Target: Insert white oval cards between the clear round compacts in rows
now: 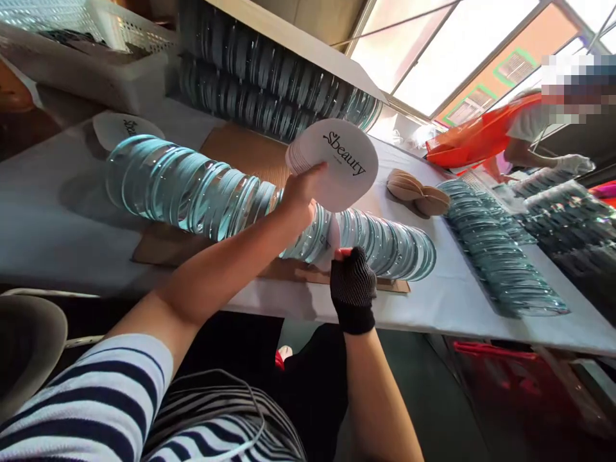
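My left hand (304, 191) is bare and grips a stack of round white cards (350, 165); the top one is printed "beauty" in black. Below it a long row of round glass discs (192, 192) stands on edge across the table. My right hand (353, 279), in a black fingerless glove, pinches one white card (333, 234) by its lower edge. That card stands upright among the glass discs; how deep it sits between them I cannot tell.
Brown cardboard (240, 149) lies under the row. Behind it are stacked glass discs (269, 83), brown oval pads (418, 194) and a white crate (115, 70). Another glass row (500, 256) stands at right, near a person in orange (481, 135). A loose card (126, 131) lies at left.
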Available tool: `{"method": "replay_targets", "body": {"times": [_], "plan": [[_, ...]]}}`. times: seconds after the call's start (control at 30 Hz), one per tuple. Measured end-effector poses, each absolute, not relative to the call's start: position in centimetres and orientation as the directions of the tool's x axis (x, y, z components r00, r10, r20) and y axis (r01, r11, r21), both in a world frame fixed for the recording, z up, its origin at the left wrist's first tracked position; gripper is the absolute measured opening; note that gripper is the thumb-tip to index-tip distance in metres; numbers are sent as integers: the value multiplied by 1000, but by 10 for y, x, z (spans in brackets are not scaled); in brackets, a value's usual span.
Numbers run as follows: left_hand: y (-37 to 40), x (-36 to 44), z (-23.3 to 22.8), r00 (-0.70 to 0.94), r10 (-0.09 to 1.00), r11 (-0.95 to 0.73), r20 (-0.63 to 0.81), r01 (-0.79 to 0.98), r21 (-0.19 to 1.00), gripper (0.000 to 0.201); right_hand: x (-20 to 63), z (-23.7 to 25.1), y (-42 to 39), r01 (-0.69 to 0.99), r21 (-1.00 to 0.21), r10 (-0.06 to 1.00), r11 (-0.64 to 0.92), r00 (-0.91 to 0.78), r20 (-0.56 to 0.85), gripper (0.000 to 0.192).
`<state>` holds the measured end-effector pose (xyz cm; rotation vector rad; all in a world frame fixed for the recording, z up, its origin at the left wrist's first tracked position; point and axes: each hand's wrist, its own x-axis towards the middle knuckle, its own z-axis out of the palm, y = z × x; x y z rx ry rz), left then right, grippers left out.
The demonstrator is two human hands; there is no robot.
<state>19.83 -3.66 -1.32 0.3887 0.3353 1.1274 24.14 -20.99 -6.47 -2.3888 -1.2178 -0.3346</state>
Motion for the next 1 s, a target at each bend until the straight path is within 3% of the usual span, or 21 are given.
{"method": "replay_targets", "body": {"times": [0.13, 0.23, 0.33, 0.4, 0.47, 0.53, 0.6, 0.67, 0.7, 0.8, 0.87, 0.93, 1.0], "plan": [[-38, 195, -10, 375, 924, 365, -73, -812, 455, 38, 244, -63, -192, 839, -231, 801, -492, 540, 257, 28], [-37, 193, -11, 402, 915, 376, -44, -805, 460, 31, 249, -66, -193, 742, -507, 848, -440, 529, 38, 30], [-37, 194, -14, 396, 918, 359, -19, -809, 466, 28, 255, -72, -203, 466, -816, 917, -343, 355, -183, 46], [-39, 195, -15, 372, 928, 330, -5, -816, 475, 28, 259, -73, -207, 280, -922, 946, -268, 257, -197, 52], [-43, 194, -14, 343, 939, 286, 27, -822, 493, 29, 265, -67, -209, 213, -954, 948, -213, 283, -149, 47], [-52, 190, -10, 338, 939, 260, 60, -815, 517, 31, 273, -53, -207, 373, -911, 877, -178, 480, 25, 43], [-63, 182, -6, 374, 924, 274, 76, -789, 551, 34, 283, -33, -205, 578, -803, 696, -147, 637, 331, 45], [-76, 174, -3, 430, 899, 306, 78, -746, 592, 36, 290, -12, -204, 735, -660, 539, -155, 623, 567, 51], [-81, 171, -2, 451, 889, 315, 78, -726, 611, 36, 290, -3, -204, 797, -577, 524, -177, 573, 631, 55], [-93, 163, -6, 462, 885, 315, 62, -692, 649, 33, 274, 11, -204, 919, -311, 560, -243, 395, 728, 60], [-97, 161, -10, 448, 893, 304, 46, -676, 671, 30, 256, 10, -201, 958, -195, 578, -209, 282, 765, 56], [-97, 161, -13, 461, 886, 305, 46, -654, 693, 29, 242, 7, -195, 960, -217, 601, -178, 281, 748, 51], [-91, 160, -13, 482, 874, 308, 60, -647, 698, 29, 241, 5, -191, 916, -349, 600, -198, 394, 696, 50]]}}
